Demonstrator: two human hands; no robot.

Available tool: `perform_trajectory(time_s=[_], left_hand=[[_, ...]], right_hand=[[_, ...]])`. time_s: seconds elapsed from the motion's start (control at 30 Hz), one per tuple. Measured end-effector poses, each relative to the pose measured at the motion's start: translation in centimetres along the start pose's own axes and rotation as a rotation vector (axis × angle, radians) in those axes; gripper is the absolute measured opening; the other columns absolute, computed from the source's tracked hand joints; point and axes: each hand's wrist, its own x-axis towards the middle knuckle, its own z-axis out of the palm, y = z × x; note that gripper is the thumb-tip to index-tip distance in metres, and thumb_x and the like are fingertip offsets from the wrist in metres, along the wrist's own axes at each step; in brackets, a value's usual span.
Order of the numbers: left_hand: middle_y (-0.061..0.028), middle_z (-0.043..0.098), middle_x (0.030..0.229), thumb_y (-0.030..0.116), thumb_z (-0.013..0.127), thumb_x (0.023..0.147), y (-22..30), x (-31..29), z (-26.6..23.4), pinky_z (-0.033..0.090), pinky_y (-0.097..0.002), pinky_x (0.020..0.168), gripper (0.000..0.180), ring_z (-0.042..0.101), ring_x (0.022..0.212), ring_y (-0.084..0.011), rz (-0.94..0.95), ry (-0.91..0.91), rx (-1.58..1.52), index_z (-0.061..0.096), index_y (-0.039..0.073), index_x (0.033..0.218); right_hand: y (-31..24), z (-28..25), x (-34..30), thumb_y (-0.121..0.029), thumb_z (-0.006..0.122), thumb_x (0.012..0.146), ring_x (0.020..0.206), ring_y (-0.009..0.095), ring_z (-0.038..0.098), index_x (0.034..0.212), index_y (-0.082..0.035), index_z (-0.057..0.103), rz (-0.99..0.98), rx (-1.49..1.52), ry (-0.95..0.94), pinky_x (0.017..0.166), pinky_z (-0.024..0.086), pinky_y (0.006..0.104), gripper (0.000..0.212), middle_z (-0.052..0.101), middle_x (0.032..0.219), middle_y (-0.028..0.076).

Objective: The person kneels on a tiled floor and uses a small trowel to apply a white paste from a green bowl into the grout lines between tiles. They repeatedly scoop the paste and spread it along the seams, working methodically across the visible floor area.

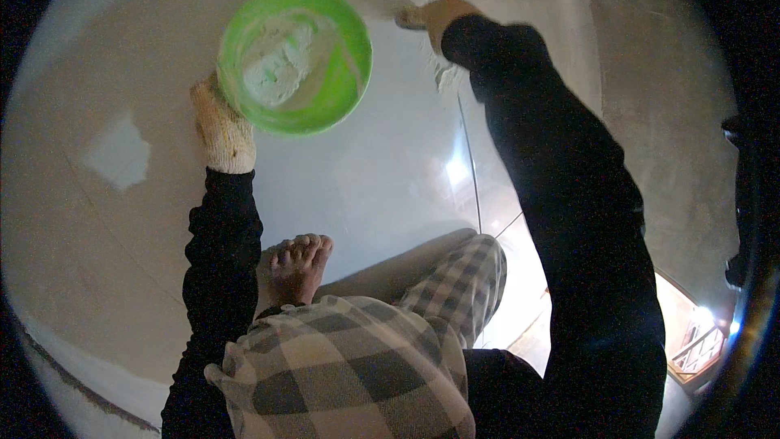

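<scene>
The head view puts a green bowl over the far part of a pale, glossy floor, left of its middle and nearer its left edge than its right; whether the bowl touches the floor or is held just above it, I cannot tell. White material, powder or paste, is heaped on the bowl's left side and smeared across its inside, with bare green showing between. The left hand, in a knitted glove, grips the bowl's near-left rim, its fingers closed there and partly hidden. The right hand, also gloved, is down near the floor, well apart from the bowl; its fingers are blurred, so I cannot tell how far they are open or whether they hold anything. Just nearer the wearer lies a rough white patch, close to the end of a dark seam running toward the knee. Judging from this, spreading looks partly done: material is down at the patch, the visible seam below it looks uncovered, and plenty remains in the bowl. Farther out are a bare foot, checked cloth over the lap and, beyond the floor's near-right corner, a brightly lit opening.
</scene>
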Motion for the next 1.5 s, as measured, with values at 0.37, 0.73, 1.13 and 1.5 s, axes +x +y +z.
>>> perform_trajectory(time_s=[0.37,0.73,1.13,1.5], left_hand=[[-0.0108,0.053,0.12,0.027,0.054,0.095,2.7,-0.5,-0.1,0.044,-0.0391,0.095,0.04,0.053,0.112,-0.0241,-0.104,0.038,-0.265,0.045,0.003,0.126],[-0.015,0.054,0.107,0.028,0.059,0.088,3.8,-0.3,-0.7,0.046,-0.0425,0.086,0.034,0.056,0.104,-0.0315,0.028,0.058,0.285,0.05,0.002,0.108],[-0.014,0.05,0.127,0.047,0.042,0.097,4.6,-1.3,-0.3,0.044,-0.0381,0.097,0.057,0.052,0.116,-0.0255,-0.325,0.078,-0.99,0.044,0.001,0.131],[-0.0128,0.05,0.129,0.043,0.046,0.098,2.7,-0.6,0.0,0.042,-0.0366,0.099,0.055,0.049,0.119,-0.0229,-0.363,0.067,-1.089,0.039,0.001,0.134]], right_hand=[[9.0,11.9,-13.6,0.014,0.049,0.067,0.12,0.026,0.054,0.14,-0.029,0.042,-0.242,0.198,-0.12,0.101,0.046,0.0375,0.085,0.055,0.131,0.013],[5.4,1.5,-3.6,0.005,0.058,0.078,0.094,0.028,0.066,0.137,-0.033,0.046,-0.091,-0.127,0.064,0.086,0.054,0.0418,0.071,0.066,0.11,0.012],[9.3,13.6,-11.2,-0.024,0.056,0.088,0.098,0.033,0.065,0.127,-0.021,0.052,-0.204,0.229,-0.143,0.087,0.051,0.0418,0.039,0.066,0.108,0.016],[-2.0,14.7,-10.5,-0.025,0.038,0.097,0.103,0.034,0.063,0.125,-0.005,0.052,0.404,0.38,0.166,0.085,0.053,0.0449,0.036,0.066,0.109,0.018]])
